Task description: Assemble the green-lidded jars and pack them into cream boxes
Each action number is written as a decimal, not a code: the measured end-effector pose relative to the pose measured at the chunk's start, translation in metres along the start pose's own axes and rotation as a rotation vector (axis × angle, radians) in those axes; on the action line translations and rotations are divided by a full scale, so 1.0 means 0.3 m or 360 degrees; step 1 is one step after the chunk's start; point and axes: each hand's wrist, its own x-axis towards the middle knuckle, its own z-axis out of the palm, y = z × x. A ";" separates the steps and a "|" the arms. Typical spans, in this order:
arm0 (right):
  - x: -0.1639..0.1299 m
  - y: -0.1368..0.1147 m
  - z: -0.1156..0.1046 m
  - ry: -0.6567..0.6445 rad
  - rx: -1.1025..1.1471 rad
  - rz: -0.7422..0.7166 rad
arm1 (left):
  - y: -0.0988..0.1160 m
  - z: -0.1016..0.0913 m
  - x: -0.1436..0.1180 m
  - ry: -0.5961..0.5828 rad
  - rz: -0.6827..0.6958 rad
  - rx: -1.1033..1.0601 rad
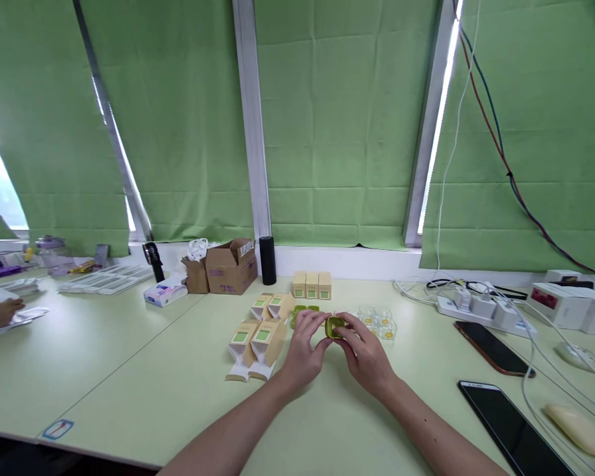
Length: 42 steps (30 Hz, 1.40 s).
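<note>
My left hand (306, 347) and my right hand (365, 354) meet over the table, their fingers closed round the edges of a small green square cup (334, 326). The cup's hollow side faces me; whether anything lies in it is too small to tell. Just behind my left hand are more green cups (297, 311), partly hidden. Beyond my right hand stand several clear cups (387, 328) with yellow spots. To the left lie several beige cartons (264, 338) with green labels, the front ones with white flaps open. Three upright beige cartons (312, 285) stand farther back.
A brown cardboard box (231, 266), a black cylinder (267, 260) and a tissue pack (165, 293) stand at the back. On the right are a power strip (483, 313), loose cables and two phones (496, 348). Another person's hand (2, 313) rests on papers at far left.
</note>
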 end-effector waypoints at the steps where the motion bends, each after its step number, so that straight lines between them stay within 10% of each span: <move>1: 0.001 -0.001 -0.001 0.0003 0.0000 -0.0004 | 0.000 0.000 0.000 0.0003 0.0003 0.0001; 42: -0.010 -0.004 -0.010 -0.0007 0.0202 0.0093 | 0.009 0.006 0.003 0.0071 -0.0063 -0.0009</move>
